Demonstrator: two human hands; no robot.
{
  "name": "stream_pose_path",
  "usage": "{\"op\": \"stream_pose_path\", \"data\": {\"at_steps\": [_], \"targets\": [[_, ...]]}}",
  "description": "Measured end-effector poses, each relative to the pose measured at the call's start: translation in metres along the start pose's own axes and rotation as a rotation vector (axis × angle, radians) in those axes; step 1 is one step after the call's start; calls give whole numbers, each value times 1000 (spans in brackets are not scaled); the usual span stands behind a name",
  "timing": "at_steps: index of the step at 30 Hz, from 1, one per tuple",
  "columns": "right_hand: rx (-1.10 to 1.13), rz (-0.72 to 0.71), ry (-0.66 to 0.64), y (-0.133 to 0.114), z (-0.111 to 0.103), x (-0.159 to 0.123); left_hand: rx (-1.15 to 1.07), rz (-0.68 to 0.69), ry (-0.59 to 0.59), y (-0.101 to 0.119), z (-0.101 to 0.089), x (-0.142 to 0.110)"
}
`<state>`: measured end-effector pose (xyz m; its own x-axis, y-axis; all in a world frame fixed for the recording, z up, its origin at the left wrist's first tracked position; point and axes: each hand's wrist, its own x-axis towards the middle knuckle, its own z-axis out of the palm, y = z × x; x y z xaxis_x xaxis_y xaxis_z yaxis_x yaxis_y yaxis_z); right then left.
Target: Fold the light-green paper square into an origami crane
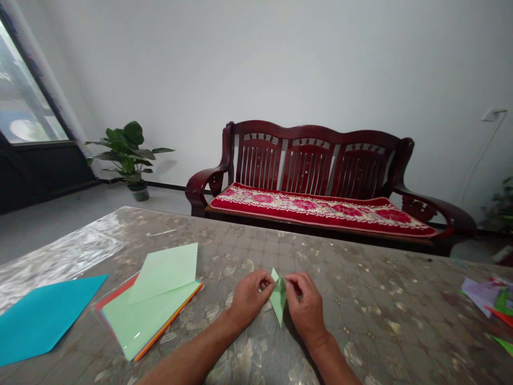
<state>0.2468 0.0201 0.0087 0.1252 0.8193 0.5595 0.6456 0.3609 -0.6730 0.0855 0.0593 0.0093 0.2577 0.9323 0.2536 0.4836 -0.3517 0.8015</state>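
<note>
A small folded piece of light green paper (278,300) stands between my two hands over the patterned tabletop, its lower end narrowing to a point. My left hand (251,295) pinches its left edge between thumb and fingers. On the opposite edge, my right hand (305,303) is closed in a similar pinch. Part of the paper's upper section hides behind the fingertips. Left of my hands lies a stack of coloured paper (148,315) with light green on top and orange and red edges showing. A separate light green sheet (170,270) rests slanted across that stack.
A large blue paper piece (48,318) lies at the table's left, near a shiny clear plastic sheet (80,248). Purple, green and red paper pieces (487,299) sit at the right edge. Beyond the table (224,240) are a wooden bench (308,160) and a potted plant (134,158).
</note>
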Motion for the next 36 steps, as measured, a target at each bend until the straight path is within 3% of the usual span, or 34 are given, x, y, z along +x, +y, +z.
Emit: {"op": "stream_pose_path", "data": {"at_steps": [5,15,22,36], "targets": [[-32,80,-52,-8,7,-4,42,63,8,-2,2,-3],[-64,156,-57,-3,10,-4,16,111,-120,-7,5,-2],[-87,154,-74,-3,11,-2,-127,-10,-61,-1,4,3],[67,195,-36,8,14,-3,-153,-49,-71,-4,13,2]]}}
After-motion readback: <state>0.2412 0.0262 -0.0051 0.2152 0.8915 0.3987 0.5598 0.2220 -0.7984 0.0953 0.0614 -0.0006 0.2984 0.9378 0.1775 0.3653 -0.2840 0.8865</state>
